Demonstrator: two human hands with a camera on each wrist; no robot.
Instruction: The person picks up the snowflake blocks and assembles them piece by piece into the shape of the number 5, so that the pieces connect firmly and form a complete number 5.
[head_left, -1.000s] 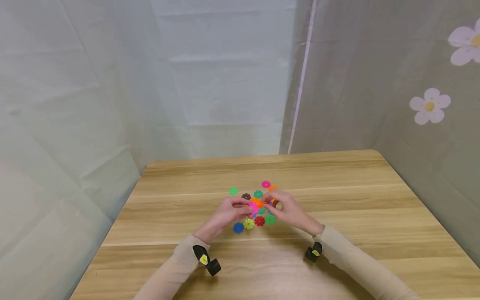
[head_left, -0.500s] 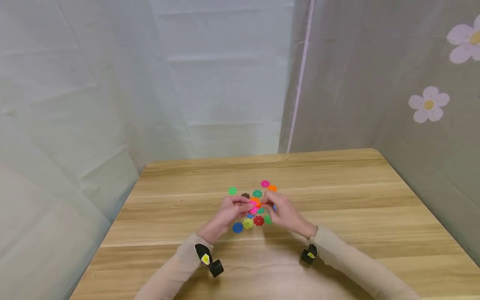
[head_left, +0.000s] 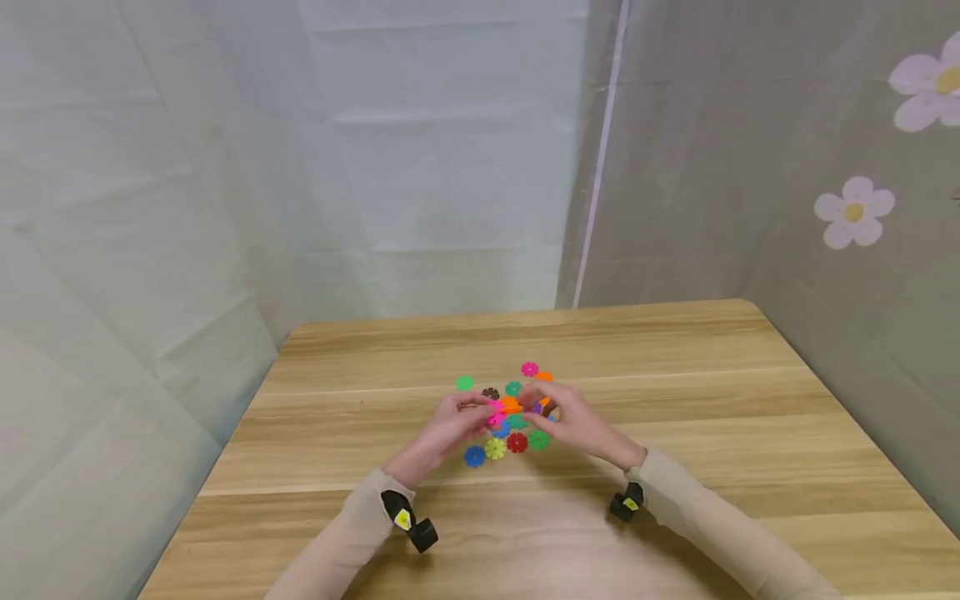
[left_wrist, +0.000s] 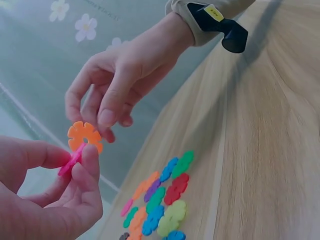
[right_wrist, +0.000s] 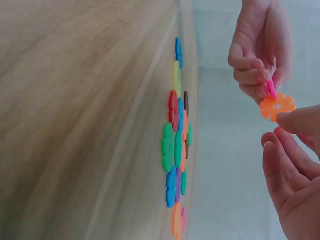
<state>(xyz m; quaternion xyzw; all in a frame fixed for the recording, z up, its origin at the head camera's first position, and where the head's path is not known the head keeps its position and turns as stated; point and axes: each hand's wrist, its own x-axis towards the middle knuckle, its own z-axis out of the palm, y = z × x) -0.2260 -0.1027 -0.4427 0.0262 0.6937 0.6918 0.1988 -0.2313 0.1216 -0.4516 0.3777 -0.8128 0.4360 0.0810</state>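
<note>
My left hand (head_left: 452, 427) pinches a pink flower-shaped interlocking disc (left_wrist: 69, 162) between thumb and fingers, above the table. An orange disc (left_wrist: 80, 132) of the same kind is joined to the pink one, standing crosswise to it. Close by on the right is my right hand (head_left: 576, 423), its thumb and fingers spread apart. In the right wrist view its thumb overlaps the lower edge of the orange disc, while the other fingers stay apart from it. Below both hands lie loose discs, among them a red disc (head_left: 517, 442) and a yellow-green disc (head_left: 495, 448).
Several more discs lie flat on the wooden table (head_left: 337, 467), including a blue disc (head_left: 474, 456) nearest the front left, a light green disc (head_left: 465, 382) and a magenta disc (head_left: 530, 369) farther back. Pale curtains (head_left: 450, 167) hang behind the table's far edge.
My right thumb and fingers, earlier pinched together at the orange disc, have spread apart, and that hand has shifted slightly right. My left hand has moved a little left with the joined discs.
</note>
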